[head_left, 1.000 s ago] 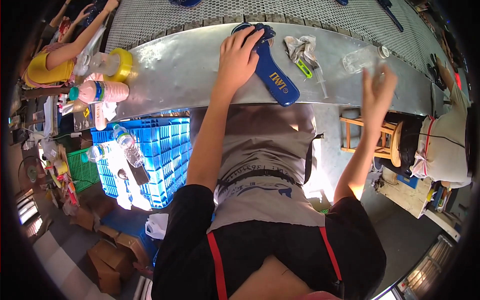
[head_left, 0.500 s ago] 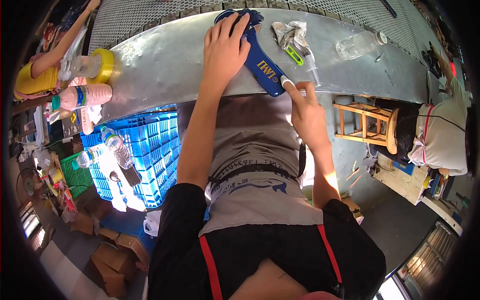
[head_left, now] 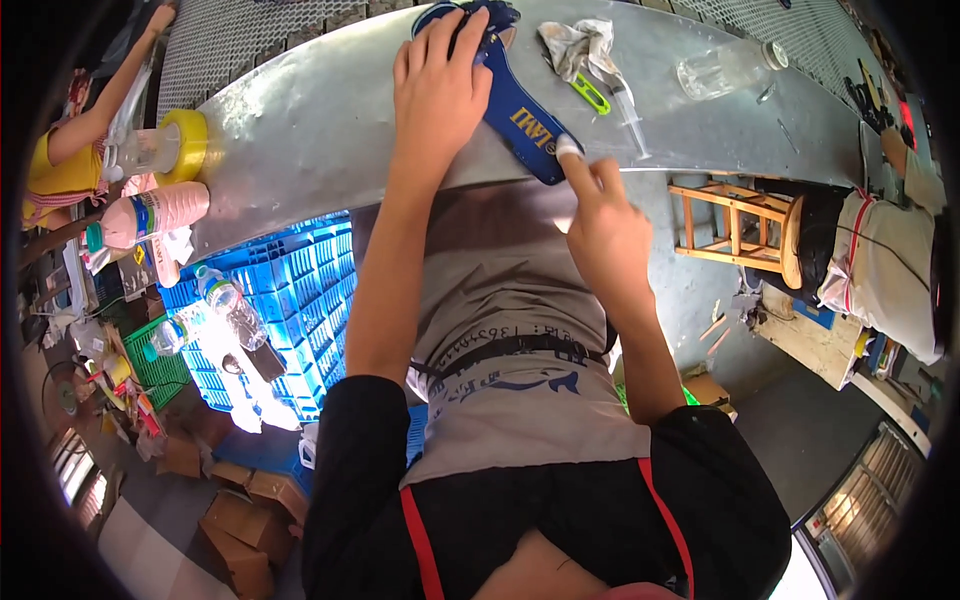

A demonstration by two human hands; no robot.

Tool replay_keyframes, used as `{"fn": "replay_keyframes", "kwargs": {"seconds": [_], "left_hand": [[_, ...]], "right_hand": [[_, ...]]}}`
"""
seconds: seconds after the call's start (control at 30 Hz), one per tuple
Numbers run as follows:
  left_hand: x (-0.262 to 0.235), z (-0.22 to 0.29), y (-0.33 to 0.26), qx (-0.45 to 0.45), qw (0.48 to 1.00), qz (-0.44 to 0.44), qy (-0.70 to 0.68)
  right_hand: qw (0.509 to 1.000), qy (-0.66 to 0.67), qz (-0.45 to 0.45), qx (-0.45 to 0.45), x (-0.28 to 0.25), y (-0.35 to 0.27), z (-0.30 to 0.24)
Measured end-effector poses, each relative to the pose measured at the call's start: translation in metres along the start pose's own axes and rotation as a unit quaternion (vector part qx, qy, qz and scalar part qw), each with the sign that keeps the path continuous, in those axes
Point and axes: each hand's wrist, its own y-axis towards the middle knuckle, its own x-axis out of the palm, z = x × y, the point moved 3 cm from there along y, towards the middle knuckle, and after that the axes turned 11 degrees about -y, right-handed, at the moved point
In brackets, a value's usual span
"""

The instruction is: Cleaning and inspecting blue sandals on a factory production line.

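Observation:
A dark blue sandal [head_left: 530,118] with gold lettering on its insole lies on the metal table, its heel at the table's near edge. My left hand [head_left: 440,95] grips the far end, fingers curled over the dark strap and hiding much of it. At the heel, my right hand [head_left: 608,225] reaches in with the index finger stretched out. A white covering [head_left: 568,146] on that fingertip touches the insole; the other fingers are bent, and I see no tool in them. Right of the sandal lie a crumpled stained rag [head_left: 578,48], a lime-green cutter [head_left: 590,94] and a syringe [head_left: 630,120].
A clear bottle [head_left: 730,70] lies at the table's right. Yellow tape [head_left: 185,145] and a pink-filled bottle [head_left: 160,212] are at the left. Blue crates [head_left: 290,300] stand below, a wooden stool [head_left: 740,222] to the right. Other people sit at both sides.
My right index finger has shifted slightly on the heel, and the hand has turned a little. The left hand keeps its hold. The whole view has shifted slightly.

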Motion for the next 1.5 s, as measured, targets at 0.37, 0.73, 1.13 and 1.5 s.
{"fn": "replay_keyframes", "kwargs": {"seconds": [0.37,0.73,1.13,1.5], "left_hand": [[0.001,0.002,0.008,-0.005,1.0,-0.014,-0.002],[-0.008,0.007,0.012,-0.002,0.999,-0.032,-0.017],[-0.008,0.01,0.011,-0.004,0.999,-0.05,-0.009],[-0.01,0.008,0.01,-0.005,0.999,-0.048,0.001]], "right_hand": [[0.998,-0.047,0.023,-0.022,0.005,0.008,0.0],[0.999,-0.039,0.019,0.002,0.012,-0.005,0.0],[0.998,0.046,-0.009,-0.032,0.02,-0.025,0.029],[0.968,-0.004,-0.07,-0.24,-0.017,0.016,0.05]]}}
